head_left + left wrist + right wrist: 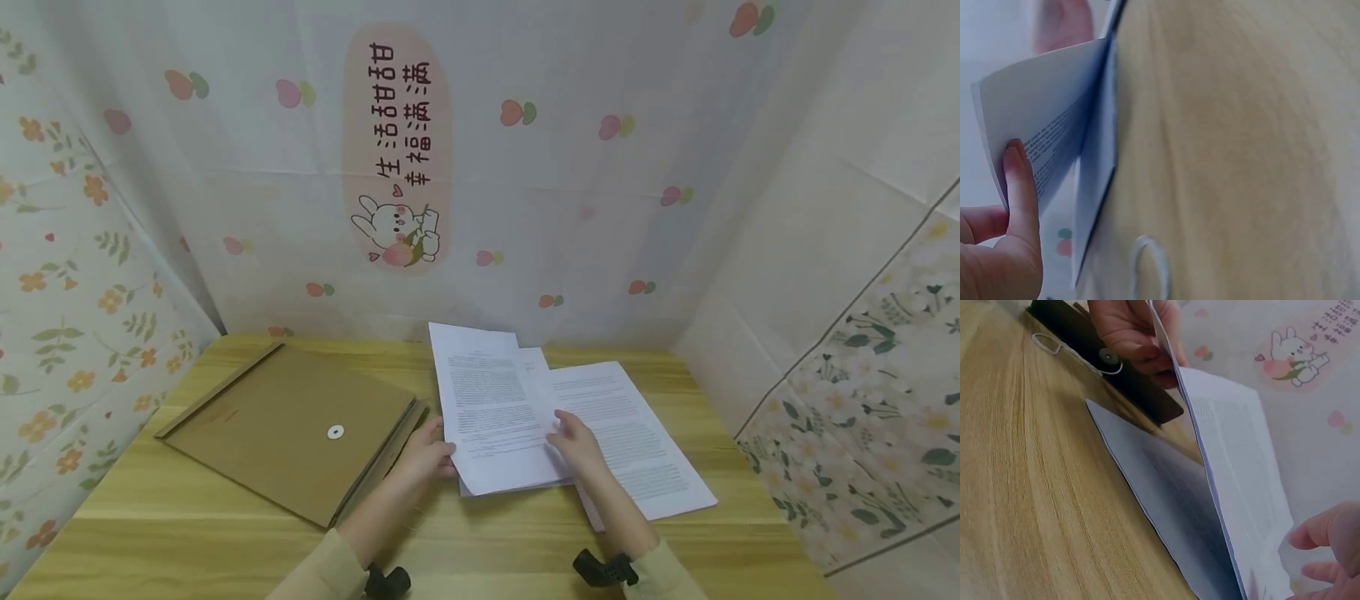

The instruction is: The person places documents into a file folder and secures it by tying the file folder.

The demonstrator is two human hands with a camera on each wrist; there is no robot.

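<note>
My left hand [429, 454] pinches the left edge of a few printed sheets [480, 400], tilted up from the table. In the left wrist view, the left thumb [1019, 181] lies on the printed face, with fingers behind the edge. My right hand [579, 446] is at the right side of these sheets, its thumb and fingers spread apart near the edge in the right wrist view [1332, 550]. Under the raised sheets lie more papers [1147, 469]. To the right, partly behind the right hand, rests another printed stack [637, 450].
A brown paper file folder [285, 417] with a white button [335, 432] lies on the left of the wooden table [465, 550]. Its white string [1047, 344] trails onto the wood. Patterned cloth [570, 208] hangs behind and along both sides.
</note>
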